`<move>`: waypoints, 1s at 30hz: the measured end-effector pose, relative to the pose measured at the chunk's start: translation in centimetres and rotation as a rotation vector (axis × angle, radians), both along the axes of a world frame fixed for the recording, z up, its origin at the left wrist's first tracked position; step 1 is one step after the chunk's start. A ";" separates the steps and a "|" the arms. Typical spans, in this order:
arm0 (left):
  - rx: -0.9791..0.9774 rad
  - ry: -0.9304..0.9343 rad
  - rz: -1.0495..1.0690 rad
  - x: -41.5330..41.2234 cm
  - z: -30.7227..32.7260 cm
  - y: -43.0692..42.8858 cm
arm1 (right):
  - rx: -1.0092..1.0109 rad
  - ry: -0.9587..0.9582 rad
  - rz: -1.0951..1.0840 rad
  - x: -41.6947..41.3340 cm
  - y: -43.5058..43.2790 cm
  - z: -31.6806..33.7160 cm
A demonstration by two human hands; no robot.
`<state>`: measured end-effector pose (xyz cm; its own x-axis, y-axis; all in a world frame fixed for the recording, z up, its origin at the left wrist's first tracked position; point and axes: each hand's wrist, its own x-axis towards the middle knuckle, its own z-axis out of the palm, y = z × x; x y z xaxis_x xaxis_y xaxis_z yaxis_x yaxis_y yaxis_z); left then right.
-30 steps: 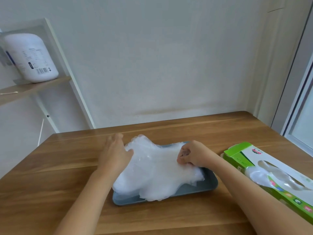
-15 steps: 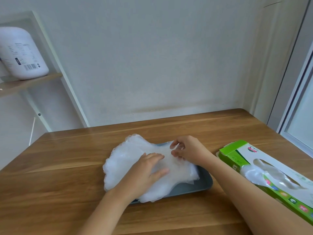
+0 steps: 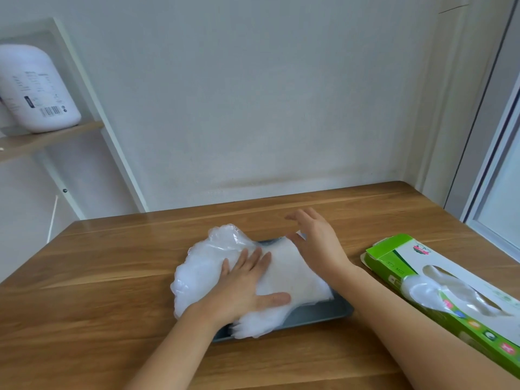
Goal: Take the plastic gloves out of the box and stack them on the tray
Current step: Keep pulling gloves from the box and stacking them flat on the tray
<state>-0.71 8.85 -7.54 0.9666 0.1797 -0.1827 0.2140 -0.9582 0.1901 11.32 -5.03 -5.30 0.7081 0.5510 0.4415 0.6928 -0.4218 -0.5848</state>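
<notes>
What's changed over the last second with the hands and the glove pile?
The left hand slid from the pile's left edge onto the middle of the plastic gloves and now presses them flat. The right hand let go of its pinch and opened, fingers spread over the far end. The gloves stay piled on the tray; the box lies unmoved at the right.

A home: wooden table (image 3: pixel 112 277), wall shelf (image 3: pixel 42 139) with white jug (image 3: pixel 36 88).

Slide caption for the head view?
Left hand presses translucent plastic gloves onto grey-blue rectangular tray; right hand open alongside.
</notes>
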 end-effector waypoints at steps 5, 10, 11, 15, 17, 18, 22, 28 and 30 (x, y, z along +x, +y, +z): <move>0.038 0.062 0.045 0.6 -0.4 -0.3 | -0.202 0.103 0.314 -3.9 1.3 -1.2; -0.043 0.130 0.114 -0.9 0.1 0.8 | -0.635 0.091 0.318 -3.1 0.8 -3.3; -0.053 0.159 0.142 -1.4 0.2 1.1 | -0.696 0.082 0.292 -2.8 0.7 -3.4; 0.017 0.269 0.178 -3.2 1.4 1.6 | -0.783 0.064 0.234 -2.7 0.9 -3.3; 0.027 0.296 0.187 -3.6 2.0 1.8 | -0.782 0.045 0.217 -2.7 0.9 -3.4; 0.015 0.298 0.196 -3.7 2.4 1.7 | -0.779 0.033 0.211 -2.8 0.9 -3.3; -0.066 0.276 0.266 -4.3 3.5 0.8 | -0.729 0.033 0.196 -3.2 0.8 -3.0; -0.217 -0.171 0.272 -4.3 5.2 -3.0 | -0.286 0.077 0.167 -4.2 -2.9 1.5; -0.304 -0.348 0.204 -4.2 5.9 -4.7 | -0.260 0.030 0.092 -4.1 -5.3 3.4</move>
<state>-4.86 4.13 -1.68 0.9302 0.3602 0.0710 0.2654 -0.7934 0.5478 7.24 -10.29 -1.94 0.6604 0.7058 0.2565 0.7192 -0.4962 -0.4864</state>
